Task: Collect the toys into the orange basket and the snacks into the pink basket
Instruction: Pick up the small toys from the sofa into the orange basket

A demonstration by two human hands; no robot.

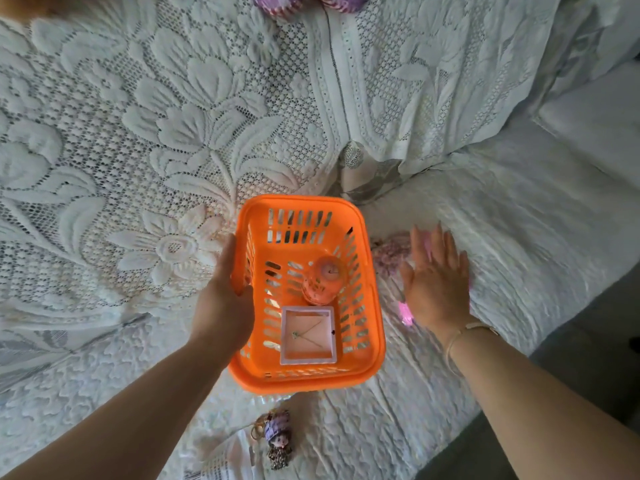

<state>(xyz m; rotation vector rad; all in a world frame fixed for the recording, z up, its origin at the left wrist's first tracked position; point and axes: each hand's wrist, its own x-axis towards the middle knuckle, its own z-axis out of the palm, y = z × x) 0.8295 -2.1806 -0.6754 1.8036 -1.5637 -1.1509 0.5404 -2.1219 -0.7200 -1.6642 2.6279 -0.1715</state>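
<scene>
An orange basket (pixel 375 344) stands on the white bed cover in the middle of the view. My left hand (pixel 221 299) grips its left rim, thumb inside. Inside lie a round pink toy (pixel 323 278) and a white square box (pixel 308 336) with a thin chain in it. My right hand (pixel 436 282) is spread flat, fingers straight, over a blurred pink and lilac toy (pixel 393 252) lying right of the basket; a bright pink part (pixel 406 315) shows under the palm. A small doll keychain (pixel 277 436) with a purple hat lies in front of the basket.
A white lace spread (pixel 156 133) covers the bed to the left and behind. A white cushion (pixel 595 119) sits at the far right. Purple patterned things (pixel 277 3) peek in at the top edge. Dark floor (pixel 588 341) shows at the lower right.
</scene>
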